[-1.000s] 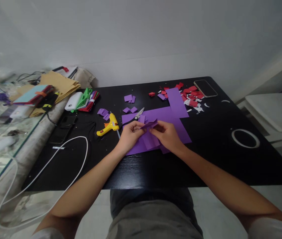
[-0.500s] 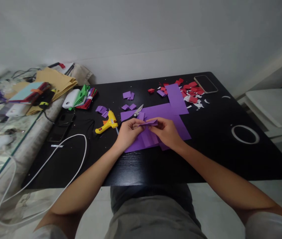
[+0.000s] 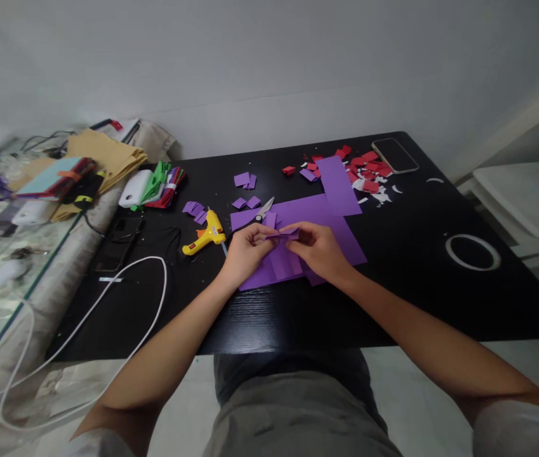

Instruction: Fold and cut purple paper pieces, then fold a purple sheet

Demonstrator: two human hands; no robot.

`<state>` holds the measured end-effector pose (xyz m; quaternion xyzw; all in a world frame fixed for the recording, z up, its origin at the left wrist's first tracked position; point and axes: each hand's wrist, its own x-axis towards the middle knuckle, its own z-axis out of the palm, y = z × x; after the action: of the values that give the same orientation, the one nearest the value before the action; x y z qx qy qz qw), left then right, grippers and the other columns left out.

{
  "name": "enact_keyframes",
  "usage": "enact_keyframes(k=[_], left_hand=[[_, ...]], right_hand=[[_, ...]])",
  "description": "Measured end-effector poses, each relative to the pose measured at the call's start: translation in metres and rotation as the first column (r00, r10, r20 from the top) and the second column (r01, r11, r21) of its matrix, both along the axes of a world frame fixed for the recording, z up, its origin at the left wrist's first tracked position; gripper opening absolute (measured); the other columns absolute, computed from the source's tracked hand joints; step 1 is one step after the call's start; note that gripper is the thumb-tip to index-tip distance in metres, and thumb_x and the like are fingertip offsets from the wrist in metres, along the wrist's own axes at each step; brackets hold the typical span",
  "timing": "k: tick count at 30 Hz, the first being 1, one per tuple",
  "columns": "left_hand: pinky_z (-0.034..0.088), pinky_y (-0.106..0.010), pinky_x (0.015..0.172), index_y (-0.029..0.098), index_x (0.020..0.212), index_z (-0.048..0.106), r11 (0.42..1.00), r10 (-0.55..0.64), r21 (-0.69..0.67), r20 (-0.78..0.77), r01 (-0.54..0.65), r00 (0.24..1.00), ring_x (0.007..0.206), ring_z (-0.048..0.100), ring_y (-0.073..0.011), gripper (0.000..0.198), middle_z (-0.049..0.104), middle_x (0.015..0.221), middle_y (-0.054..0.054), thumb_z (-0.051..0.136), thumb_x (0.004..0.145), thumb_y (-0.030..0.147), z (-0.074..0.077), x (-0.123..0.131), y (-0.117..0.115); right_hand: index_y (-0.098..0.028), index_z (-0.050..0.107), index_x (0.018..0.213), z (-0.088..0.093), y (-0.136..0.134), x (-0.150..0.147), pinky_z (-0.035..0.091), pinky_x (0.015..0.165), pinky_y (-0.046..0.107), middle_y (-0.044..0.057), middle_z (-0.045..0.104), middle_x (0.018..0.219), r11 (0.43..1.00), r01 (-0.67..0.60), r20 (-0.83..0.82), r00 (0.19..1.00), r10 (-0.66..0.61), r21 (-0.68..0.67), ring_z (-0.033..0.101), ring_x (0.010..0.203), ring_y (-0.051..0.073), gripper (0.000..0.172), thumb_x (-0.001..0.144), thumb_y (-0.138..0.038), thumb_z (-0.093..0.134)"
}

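Note:
A small folded piece of purple paper (image 3: 283,235) is pinched between both hands, held just above larger purple sheets (image 3: 345,241) lying on the table. My left hand (image 3: 246,254) grips its left end, and my right hand (image 3: 319,251) has its right end, fingers bent around it. Right behind the left hand, scissors (image 3: 264,209) rest on the purple paper with blades pointing away; their handles are partly hidden. A yellow glue gun (image 3: 205,233) lies left of my left hand. Small purple cut pieces (image 3: 195,210) are grouped beyond it.
Red and white paper scraps (image 3: 369,171) lie at the back right by a phone (image 3: 395,156). A white tape-like ring (image 3: 472,252) sits on the right. A white cable (image 3: 162,285) loops over the black table's (image 3: 259,324) left side. Green and red folded bundles (image 3: 159,184) are at the back left.
Both hands stay in nearly the same place, still pinching the folded purple paper, whose upper edge looks slightly turned. The camera view has shifted a little.

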<state>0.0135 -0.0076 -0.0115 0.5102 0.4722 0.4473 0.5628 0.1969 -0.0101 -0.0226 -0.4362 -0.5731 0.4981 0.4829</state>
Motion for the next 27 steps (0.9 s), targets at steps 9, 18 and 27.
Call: enact_keyframes(k=[9, 18, 27], left_hand=[[0.051, -0.026, 0.063, 0.018, 0.081, 0.071, 1.000, -0.001, 0.003, 0.027, 0.001, 1.000, 0.066, 0.065, -0.0144, 0.033, 0.068, 0.068, 0.002, 0.093, 0.063, 0.034, 0.0030, 0.0020, 0.0006], [0.050, -0.026, 0.060, 0.017, 0.078, 0.068, 0.999, 0.006, -0.040, 0.067, -0.004, 0.998, 0.061, 0.061, -0.0139, 0.034, 0.061, 0.061, 0.004, 0.094, 0.060, 0.031, 0.0047, 0.0040, 0.0001], [0.046, -0.022, 0.061, 0.016, 0.081, 0.070, 0.997, 0.009, 0.077, 0.017, -0.011, 1.000, 0.063, 0.061, -0.0114, 0.027, 0.070, 0.071, 0.002, 0.089, 0.067, 0.030, -0.0023, 0.0052, -0.0011]], right_hand=[[-0.025, 0.080, 0.094, 0.0047, -0.0020, 0.0004, 0.062, 0.090, 0.042, 0.004, 0.081, 0.096, 1.000, -0.020, -0.009, 1.000, 0.019, -0.020, 0.076, 0.090, 0.024, 0.018, 0.077, -0.025, 0.075], [-0.024, 0.079, 0.093, 0.0036, -0.0008, 0.0012, 0.061, 0.089, 0.044, 0.004, 0.080, 0.093, 0.999, -0.018, -0.013, 1.000, 0.017, -0.043, 0.075, 0.088, 0.024, 0.018, 0.076, -0.025, 0.075], [-0.023, 0.072, 0.094, 0.0014, -0.0050, -0.0059, 0.060, 0.087, 0.041, 0.005, 0.077, 0.094, 1.000, 0.013, 0.004, 1.000, -0.013, 0.001, 0.074, 0.090, 0.024, 0.019, 0.081, -0.036, 0.079]])
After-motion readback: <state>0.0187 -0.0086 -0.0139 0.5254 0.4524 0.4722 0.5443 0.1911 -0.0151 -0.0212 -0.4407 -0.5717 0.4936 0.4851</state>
